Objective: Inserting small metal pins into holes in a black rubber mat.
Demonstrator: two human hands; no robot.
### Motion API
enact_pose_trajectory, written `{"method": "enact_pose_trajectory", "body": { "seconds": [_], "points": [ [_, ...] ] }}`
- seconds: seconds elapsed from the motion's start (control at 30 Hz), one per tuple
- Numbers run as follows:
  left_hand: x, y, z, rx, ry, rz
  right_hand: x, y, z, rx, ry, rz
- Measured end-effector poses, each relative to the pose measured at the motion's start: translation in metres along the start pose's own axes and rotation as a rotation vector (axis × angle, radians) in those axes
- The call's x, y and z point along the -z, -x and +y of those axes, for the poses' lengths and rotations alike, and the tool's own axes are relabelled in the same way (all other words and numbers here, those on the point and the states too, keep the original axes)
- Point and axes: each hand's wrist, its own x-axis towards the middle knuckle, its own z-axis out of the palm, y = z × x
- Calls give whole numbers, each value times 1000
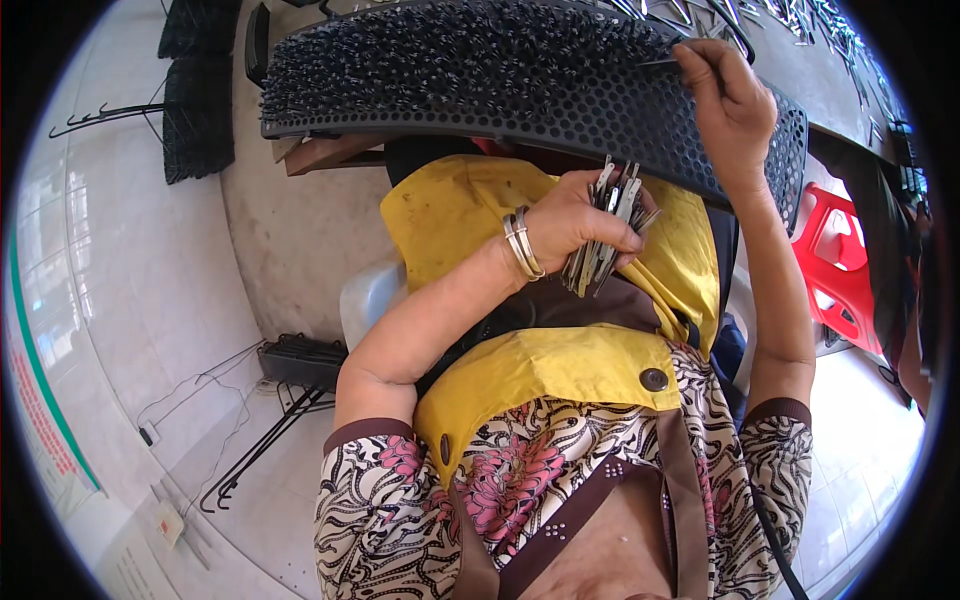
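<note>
While left hand [570,222] grips metal strips [627,200] above yellow apron [450,200], right hand [738,108] pinches thin piece [656,64] over perforated black rack [640,122]; best lined up squarely with one hole, neighbours unbumped.

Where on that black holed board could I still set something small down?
The black holed board shows bare holes between the packed dark pieces and the right grip, plus a narrow strip along its near edge. Its left and middle are crowded.

Yellow apron [540,365], brown straps [683,480]; black tray [640,135]; silvery strips [603,235]; red stool [850,285]; pink-flowered blouse [510,485].
</note>
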Motion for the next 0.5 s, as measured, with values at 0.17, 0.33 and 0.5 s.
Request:
{"method": "enact_pose_trajectory", "body": {
  "seconds": [0.17, 0.33, 0.5],
  "points": [
    [2, -1, -1, -3, 5, 13, -8, 1, 3, 128, -5, -1],
    [3, -2, -3, 1, 12, 7, -13, -1, 4, 327, 94, -100],
    [5, -2, -2, 3, 17, 16, -14, -9, 0, 406, 226, -223]
  ]
}}
